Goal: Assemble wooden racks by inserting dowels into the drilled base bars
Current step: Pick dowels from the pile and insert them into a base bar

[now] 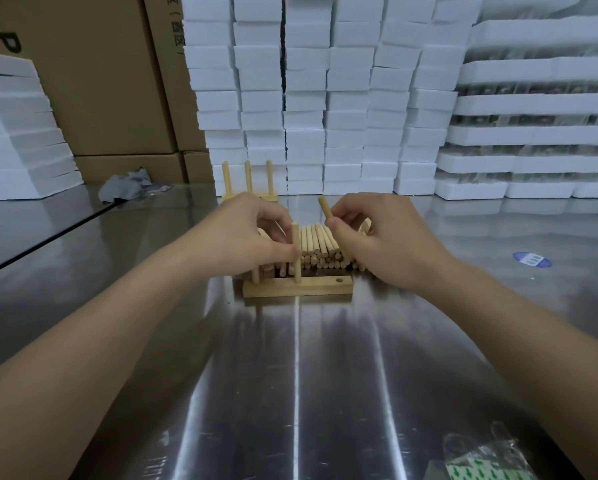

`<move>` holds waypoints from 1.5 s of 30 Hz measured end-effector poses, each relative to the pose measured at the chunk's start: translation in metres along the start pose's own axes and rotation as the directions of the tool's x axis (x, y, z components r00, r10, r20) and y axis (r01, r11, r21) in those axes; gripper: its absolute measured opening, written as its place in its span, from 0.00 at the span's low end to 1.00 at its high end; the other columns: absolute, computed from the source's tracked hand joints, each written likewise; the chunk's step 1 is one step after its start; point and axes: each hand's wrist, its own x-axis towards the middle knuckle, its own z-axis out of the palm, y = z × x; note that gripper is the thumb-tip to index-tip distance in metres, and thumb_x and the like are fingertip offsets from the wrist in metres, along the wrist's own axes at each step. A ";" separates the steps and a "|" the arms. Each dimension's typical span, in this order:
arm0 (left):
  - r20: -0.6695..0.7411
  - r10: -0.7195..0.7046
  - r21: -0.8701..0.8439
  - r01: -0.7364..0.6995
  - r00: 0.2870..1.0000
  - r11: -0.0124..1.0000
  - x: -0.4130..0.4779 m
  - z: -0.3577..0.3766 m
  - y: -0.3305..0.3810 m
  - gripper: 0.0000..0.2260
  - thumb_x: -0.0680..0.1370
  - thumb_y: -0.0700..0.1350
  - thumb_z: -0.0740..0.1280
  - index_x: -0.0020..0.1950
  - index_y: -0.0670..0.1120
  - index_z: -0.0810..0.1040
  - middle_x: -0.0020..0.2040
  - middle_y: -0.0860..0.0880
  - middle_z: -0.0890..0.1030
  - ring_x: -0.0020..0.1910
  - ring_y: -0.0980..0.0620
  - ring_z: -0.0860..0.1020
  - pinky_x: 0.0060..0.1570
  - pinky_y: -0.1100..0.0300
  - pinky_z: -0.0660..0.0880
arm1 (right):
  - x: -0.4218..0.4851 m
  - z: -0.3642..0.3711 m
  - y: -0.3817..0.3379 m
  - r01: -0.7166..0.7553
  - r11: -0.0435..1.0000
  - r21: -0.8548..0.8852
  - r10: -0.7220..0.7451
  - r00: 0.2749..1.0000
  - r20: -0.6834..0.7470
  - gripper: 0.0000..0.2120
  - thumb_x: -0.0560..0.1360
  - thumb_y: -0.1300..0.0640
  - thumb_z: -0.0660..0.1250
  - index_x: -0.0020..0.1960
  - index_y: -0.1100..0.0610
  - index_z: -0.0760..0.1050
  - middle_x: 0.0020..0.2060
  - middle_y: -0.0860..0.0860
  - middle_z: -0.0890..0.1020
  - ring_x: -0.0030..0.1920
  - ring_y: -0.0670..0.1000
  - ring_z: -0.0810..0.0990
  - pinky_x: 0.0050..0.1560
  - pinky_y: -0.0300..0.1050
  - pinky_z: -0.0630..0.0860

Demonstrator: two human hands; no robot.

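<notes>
Base bar (325, 289): left hand (252, 233) pinches middle dowel (295, 233), seemingly seated; right hand (387, 237) pinches loose dowel (325, 207).

The left hand (252, 233), pinching the middle dowel (295, 254), hides the top of the left dowel (255, 275) and part of the far rack (248, 180). The right hand (384, 244) covers the lower end of the raised dowel (325, 209). The plastic bag (481, 455), lower right, is cut off.

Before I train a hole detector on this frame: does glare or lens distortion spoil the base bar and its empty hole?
Head view: glare streaks the steel table in front of the base bar, but the matte bar and its empty hole read clearly; same view: wide-angle bending tilts the foam stacks at the edges, not the centre.
</notes>
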 end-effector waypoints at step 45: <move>0.041 -0.036 0.011 0.035 0.999 0.999 -0.004 -0.003 -0.001 0.03 0.77 0.46 0.78 0.47 0.49 0.85 0.43 0.50 0.86 0.40 0.46 0.86 0.53 0.40 0.85 | 0.000 0.002 0.001 -0.111 0.984 0.142 0.066 0.956 0.287 0.16 0.81 0.47 0.72 0.38 0.55 0.80 0.32 0.55 0.82 0.38 0.62 0.79 0.45 0.58 0.79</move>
